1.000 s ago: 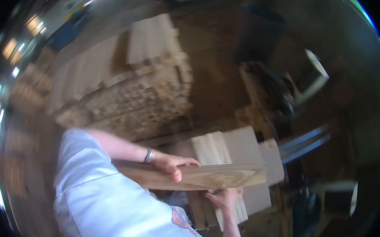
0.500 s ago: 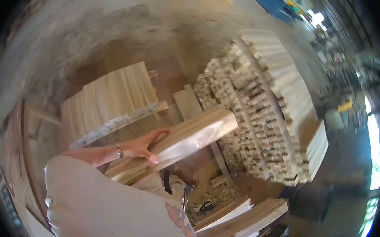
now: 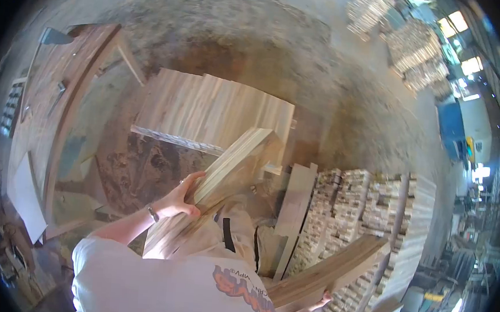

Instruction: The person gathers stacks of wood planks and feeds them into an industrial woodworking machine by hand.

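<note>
My left hand (image 3: 180, 200) is closed around a bundle of wooden boards (image 3: 229, 169), with the thumb on the near face and fingers over the far edge. The bundle slants across the front of my body, its far end over a low stack of planks. At the lower right, my right hand (image 3: 321, 302) grips a second bundle of wooden boards (image 3: 329, 271) by its outer side. This one lies in front of a tall stack of wood strips (image 3: 368, 205). Part of my right hand is hidden beneath the boards.
The low stack of planks (image 3: 207, 104) stands ahead of me. To the left is a wooden workbench (image 3: 82, 69) with a white sheet (image 3: 28, 198) leaning by it. A long board (image 3: 297, 208) lies beside the tall stack. More wood stacks (image 3: 414, 48) stand farther back.
My view has swung left: the workbench has come into sight, and the tall stack has shifted toward the lower right. Both board bundles turn with me, still held.
</note>
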### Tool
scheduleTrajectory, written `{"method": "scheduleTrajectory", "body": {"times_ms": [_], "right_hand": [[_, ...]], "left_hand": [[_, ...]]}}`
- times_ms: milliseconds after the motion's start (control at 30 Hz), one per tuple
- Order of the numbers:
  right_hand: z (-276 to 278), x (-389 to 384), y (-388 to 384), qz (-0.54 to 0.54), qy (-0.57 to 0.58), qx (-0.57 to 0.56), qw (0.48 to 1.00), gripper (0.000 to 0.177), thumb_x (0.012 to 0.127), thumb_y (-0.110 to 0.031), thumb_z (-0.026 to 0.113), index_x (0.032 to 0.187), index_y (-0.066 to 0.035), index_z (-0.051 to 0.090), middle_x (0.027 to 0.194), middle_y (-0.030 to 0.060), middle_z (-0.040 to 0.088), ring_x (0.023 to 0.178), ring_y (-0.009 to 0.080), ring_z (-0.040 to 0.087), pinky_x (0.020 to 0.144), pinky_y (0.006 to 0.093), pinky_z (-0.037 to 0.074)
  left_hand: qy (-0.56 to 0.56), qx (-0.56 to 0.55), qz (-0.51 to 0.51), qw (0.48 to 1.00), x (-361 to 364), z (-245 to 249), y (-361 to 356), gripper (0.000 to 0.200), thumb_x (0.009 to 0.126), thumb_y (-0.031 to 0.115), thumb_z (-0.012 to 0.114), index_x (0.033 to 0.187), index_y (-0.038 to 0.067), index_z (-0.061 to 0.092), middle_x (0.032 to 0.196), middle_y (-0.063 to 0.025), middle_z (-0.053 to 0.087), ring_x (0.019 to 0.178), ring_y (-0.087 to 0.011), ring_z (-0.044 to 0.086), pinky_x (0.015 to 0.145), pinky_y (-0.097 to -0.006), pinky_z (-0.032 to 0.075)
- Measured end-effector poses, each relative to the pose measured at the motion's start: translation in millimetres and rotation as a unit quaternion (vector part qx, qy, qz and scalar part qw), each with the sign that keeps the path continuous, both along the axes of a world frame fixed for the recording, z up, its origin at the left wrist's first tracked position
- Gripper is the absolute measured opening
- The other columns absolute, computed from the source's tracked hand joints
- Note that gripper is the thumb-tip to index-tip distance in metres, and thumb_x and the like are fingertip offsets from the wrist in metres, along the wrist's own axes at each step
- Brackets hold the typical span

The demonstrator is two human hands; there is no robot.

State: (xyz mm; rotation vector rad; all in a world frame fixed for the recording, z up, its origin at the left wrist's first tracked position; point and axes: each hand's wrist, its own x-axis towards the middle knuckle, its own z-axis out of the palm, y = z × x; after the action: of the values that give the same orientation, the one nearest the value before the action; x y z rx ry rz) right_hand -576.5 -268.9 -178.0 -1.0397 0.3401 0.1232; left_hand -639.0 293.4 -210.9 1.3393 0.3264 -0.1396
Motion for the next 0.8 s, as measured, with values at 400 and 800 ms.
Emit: {"method": "scheduleTrajectory", "body": {"times_ms": [400, 800], "right_hand": [[-46, 302, 193, 0.300, 0.090, 0.040, 0.949, 0.074, 0.077, -0.050, 0.067, 0.134, -0.004, 0.050, 0.122, 0.0096, 0.061, 0.108, 0.0270, 0.060, 0.091, 0.0409, 0.050], [-228, 320, 398, 0.254, 0.204, -0.111, 0.939, 0.084, 0.078, -0.049, 0.071, 0.141, 0.000, 0.042, 0.130, 0.0122, 0.056, 0.117, 0.0279, 0.056, 0.096, 0.0422, 0.048]], "left_hand": [[0.157, -0.038, 0.275, 0.948, 26, -6, 51, 0.116, 0.055, 0.033, 0.087, 0.151, 0.008, 0.027, 0.134, -0.0168, 0.048, 0.125, -0.0295, 0.046, 0.109, -0.0397, 0.035], [0.274, 0.301, 0.294, 0.865, 114, -325, 311, 0.125, 0.047, 0.056, 0.088, 0.151, 0.019, 0.029, 0.132, -0.0222, 0.044, 0.128, -0.0423, 0.042, 0.109, -0.0561, 0.035]]}}
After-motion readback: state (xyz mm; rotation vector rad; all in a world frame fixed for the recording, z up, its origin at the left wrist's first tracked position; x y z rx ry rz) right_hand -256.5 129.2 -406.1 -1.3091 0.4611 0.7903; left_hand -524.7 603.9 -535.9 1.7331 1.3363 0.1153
